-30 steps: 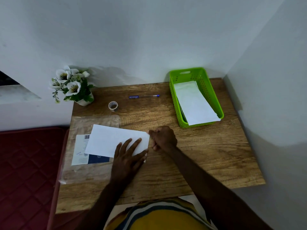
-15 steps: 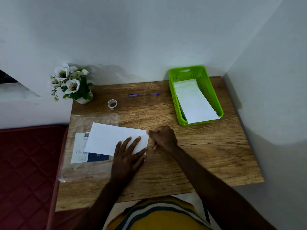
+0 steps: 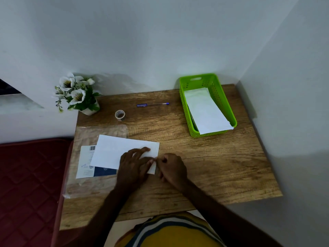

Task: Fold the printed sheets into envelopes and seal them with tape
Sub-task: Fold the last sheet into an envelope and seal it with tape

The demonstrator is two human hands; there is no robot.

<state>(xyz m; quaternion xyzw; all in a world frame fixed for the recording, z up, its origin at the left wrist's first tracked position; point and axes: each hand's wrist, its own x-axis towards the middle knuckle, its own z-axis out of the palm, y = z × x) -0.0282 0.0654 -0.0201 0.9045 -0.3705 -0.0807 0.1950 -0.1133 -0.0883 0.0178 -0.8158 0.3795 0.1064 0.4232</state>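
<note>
Both hands apparently on sheet (image 3: pixel 114 150)

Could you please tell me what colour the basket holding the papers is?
Bright green basket, clearest in the head view.

Plain pale walls (image 3: pixel 160 41) are seen meeting in a corner at the upper right. A wood-grain tabletop (image 3: pixel 222 166) is set into that corner. A dark red quilted mattress (image 3: pixel 30 184) is seen at lower left, in dim light.
</note>
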